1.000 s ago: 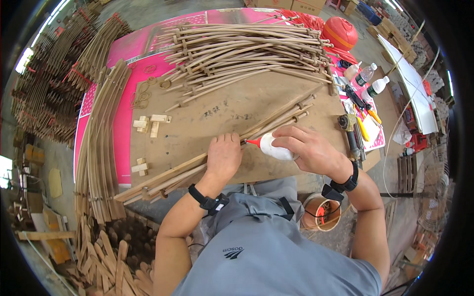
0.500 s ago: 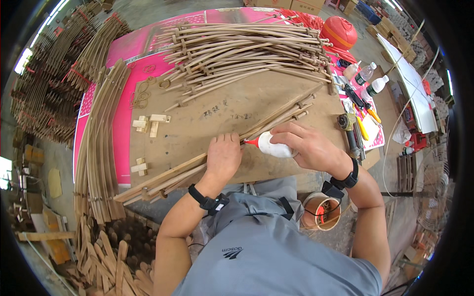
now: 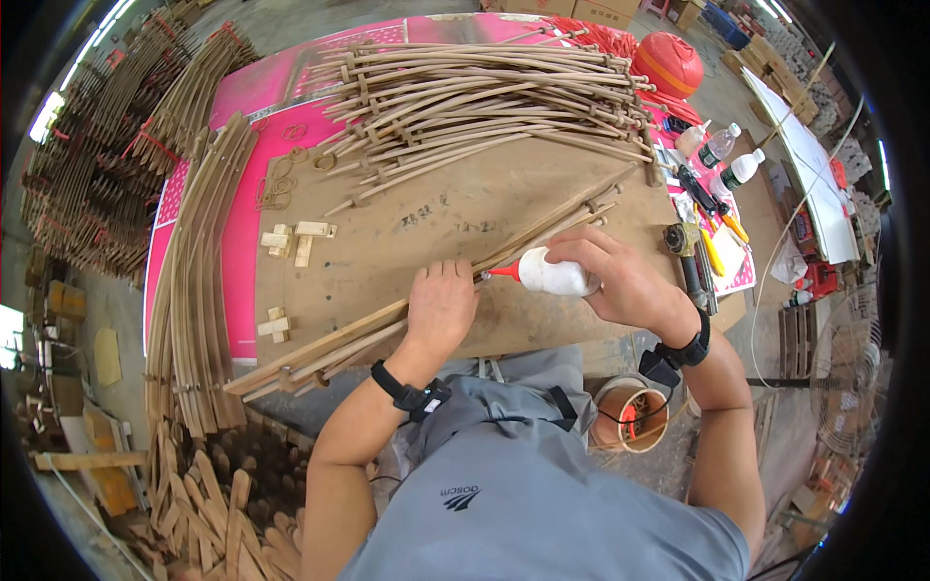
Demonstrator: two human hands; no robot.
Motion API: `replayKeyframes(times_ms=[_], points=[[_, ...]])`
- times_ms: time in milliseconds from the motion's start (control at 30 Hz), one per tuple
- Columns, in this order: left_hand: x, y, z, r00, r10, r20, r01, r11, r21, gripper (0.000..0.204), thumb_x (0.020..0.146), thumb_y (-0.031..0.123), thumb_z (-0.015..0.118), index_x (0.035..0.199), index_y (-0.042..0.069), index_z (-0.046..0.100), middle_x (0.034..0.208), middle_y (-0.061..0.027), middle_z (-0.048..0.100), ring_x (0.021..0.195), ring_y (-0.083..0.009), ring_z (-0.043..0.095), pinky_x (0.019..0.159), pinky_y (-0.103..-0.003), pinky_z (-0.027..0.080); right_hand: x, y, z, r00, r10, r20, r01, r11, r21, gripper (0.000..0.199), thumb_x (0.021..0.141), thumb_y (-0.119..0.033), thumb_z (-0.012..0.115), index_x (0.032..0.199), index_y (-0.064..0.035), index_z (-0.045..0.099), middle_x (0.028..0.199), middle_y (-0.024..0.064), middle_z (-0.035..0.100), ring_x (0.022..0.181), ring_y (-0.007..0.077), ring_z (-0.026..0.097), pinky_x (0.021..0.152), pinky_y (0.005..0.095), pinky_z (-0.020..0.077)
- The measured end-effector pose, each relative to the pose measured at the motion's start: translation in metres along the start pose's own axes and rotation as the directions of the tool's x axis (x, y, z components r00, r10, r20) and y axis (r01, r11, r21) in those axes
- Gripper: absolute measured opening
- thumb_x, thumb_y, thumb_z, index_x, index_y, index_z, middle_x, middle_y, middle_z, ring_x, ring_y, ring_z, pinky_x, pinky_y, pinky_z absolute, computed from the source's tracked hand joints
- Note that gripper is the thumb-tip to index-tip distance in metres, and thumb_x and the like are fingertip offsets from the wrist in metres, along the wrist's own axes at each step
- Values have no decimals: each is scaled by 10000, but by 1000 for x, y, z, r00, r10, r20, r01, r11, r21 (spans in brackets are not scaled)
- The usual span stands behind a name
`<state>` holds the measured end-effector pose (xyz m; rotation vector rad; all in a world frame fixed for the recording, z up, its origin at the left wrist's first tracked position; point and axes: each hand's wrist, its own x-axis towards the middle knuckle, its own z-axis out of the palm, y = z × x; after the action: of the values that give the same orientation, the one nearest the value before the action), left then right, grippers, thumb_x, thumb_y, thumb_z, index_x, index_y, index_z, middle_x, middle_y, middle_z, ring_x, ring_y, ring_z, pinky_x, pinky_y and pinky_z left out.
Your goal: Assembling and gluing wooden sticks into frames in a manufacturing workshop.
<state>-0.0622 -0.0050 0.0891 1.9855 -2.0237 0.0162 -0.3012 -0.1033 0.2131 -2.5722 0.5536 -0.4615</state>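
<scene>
My left hand (image 3: pixel 443 302) is closed around a bundle of slim wooden sticks (image 3: pixel 339 351) that slants across the brown board, from near left to far right. In my right hand (image 3: pixel 615 281) lies a white squeeze bottle (image 3: pixel 557 272) with a red nozzle (image 3: pixel 502 271). The bottle is tipped on its side, its tip pointing left and reaching the sticks just beside my left fingers. Whether anything flows from the tip is too small to see. Beyond the bundle, a large heap of wooden rods with knobbed ends (image 3: pixel 484 92) covers the far part of the table.
Small wooden blocks (image 3: pixel 279 238) and rubber bands (image 3: pixel 279 189) lie at the board's left. Long flat strips (image 3: pixel 199 290) hang over the table's left edge. At right are bottles (image 3: pixel 741 169), a nail gun (image 3: pixel 683 252) and pliers (image 3: pixel 733 229). A bucket (image 3: pixel 644 416) stands below the front edge.
My right hand has shifted slightly right, and the white bottle has tilted flatter, with its nozzle still at the sticks. My left hand stays almost where it was.
</scene>
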Motion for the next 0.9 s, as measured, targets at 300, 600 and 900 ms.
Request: replayKeyframes(times_ms=[300,600,900], points=[[1,0,1,1000,-5,1,5,1000,8,349,761,262,827,965,60,629,890,-111,673,908,-295,667,799,-409,498,-2,1,3,1000,18,-4,-17,999,32,599,659,143,663,1206,-97,629,1259,104,640,1171,354,623,952,431,546],[8,-8,-3,1000,1,-6,-1,1000,-16,355,775,265,830,968,60,614,906,-120,679,916,-311,664,799,-426,501,-68,46,19,807,554,-201,-195,573,796,520,855,-58,814,1308,-47,560,1271,81,650,1157,206,642,987,362,535],[43,-39,1,979,-13,203,11,1000,13,562,722,330,873,1130,38,620,1026,-188,708,984,-382,677,858,-468,529,-153,64,106,637,771,-3,63,-48,997,617,811,-242,870,1313,-36,577,1162,63,687,1055,189,673,946,367,539]])
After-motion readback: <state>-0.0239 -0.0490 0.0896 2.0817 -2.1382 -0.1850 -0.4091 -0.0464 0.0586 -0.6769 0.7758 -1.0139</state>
